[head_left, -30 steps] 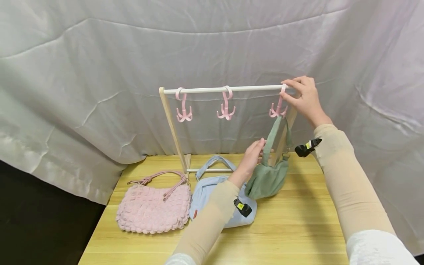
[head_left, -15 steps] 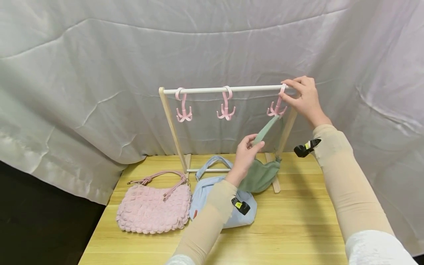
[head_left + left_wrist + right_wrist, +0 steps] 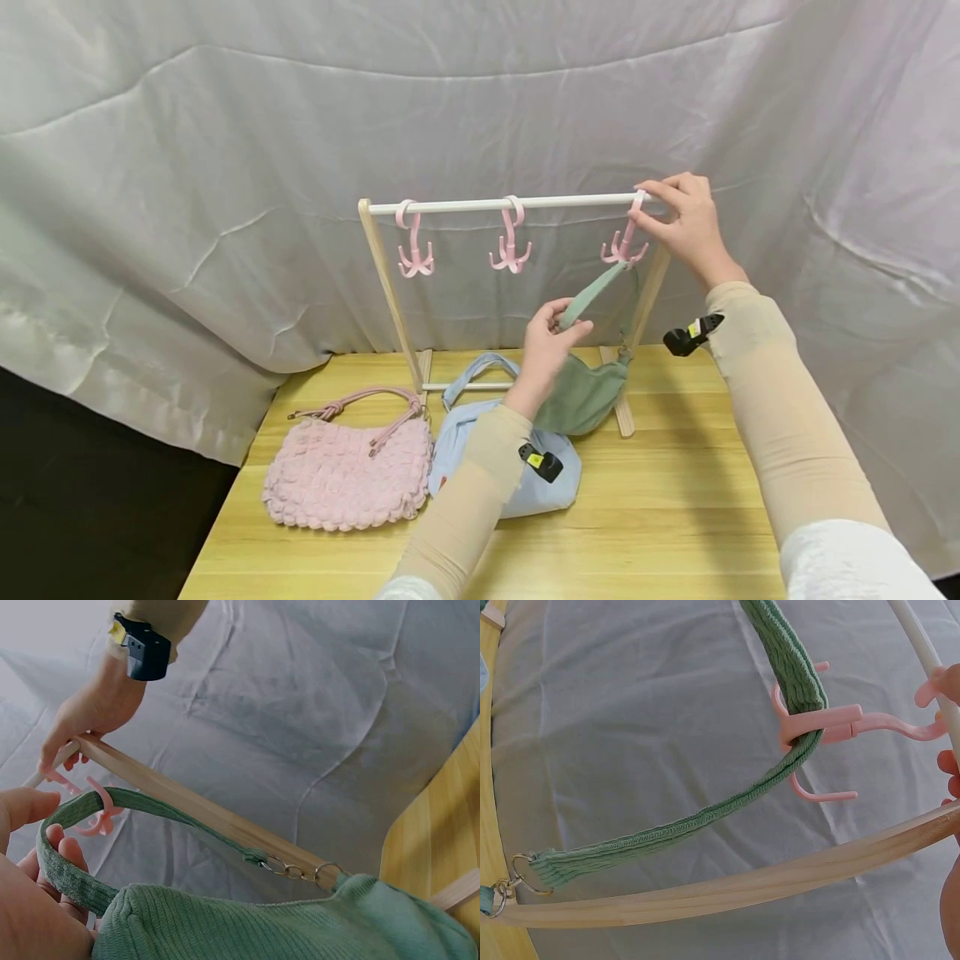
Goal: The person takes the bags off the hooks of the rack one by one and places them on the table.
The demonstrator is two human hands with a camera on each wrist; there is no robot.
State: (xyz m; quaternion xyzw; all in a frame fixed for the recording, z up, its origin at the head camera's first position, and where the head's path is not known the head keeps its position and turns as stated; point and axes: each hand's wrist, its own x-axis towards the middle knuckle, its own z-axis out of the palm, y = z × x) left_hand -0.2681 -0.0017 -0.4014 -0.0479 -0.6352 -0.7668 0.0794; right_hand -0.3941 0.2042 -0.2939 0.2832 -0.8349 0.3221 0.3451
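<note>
A green corduroy shoulder bag (image 3: 581,396) hangs by its strap (image 3: 727,802), which passes through one prong of the right-hand pink four-prong hook (image 3: 625,242). My left hand (image 3: 543,350) grips that strap partway along, drawing it out to the left; in the left wrist view the strap runs between thumb and curled fingers (image 3: 71,862). Up at the rail's right end, my right hand (image 3: 686,225) pinches the top of the same hook where it loops over the white rail (image 3: 450,205). The hook leans toward the left. Metal rings (image 3: 292,870) join strap and bag.
Two more pink hooks, one at the left (image 3: 416,250) and one in the middle (image 3: 511,242), hang on the rail with nothing on them. Beneath lie a pink puffy bag (image 3: 348,475) and a light blue bag (image 3: 543,492) on the wooden table (image 3: 637,533). A grey curtain (image 3: 225,208) stands behind.
My left hand has gone from lying beside the strap to gripping it, pulling it left. The green bag has swung left and the hook tilts that way. My right hand stays on the hook.
</note>
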